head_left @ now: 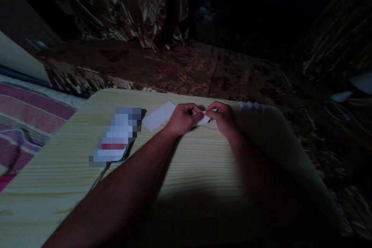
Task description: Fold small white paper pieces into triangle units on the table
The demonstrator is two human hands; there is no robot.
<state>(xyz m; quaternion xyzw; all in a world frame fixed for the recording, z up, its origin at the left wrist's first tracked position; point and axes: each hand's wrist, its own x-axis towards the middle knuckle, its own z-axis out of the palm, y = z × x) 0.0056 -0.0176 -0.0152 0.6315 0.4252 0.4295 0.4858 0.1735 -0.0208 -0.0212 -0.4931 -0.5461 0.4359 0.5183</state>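
Between my two hands is a small folded piece of white paper, held just above the far part of the wooden table. My left hand pinches its left side with thumb and fingers. On the other side my right hand grips the paper's upper right part, fingers bent. The fingertips nearly meet over the paper and hide some of its folds. A flat white sheet of paper lies just left of my left hand. Several small folded white paper pieces stand in a row to the right of my right hand.
A device with a blurred-out screen lies on the table at the left, its cable running toward me. Striped bedding borders the left side. Behind the table are a patterned ledge and curtains. The right side is dark.
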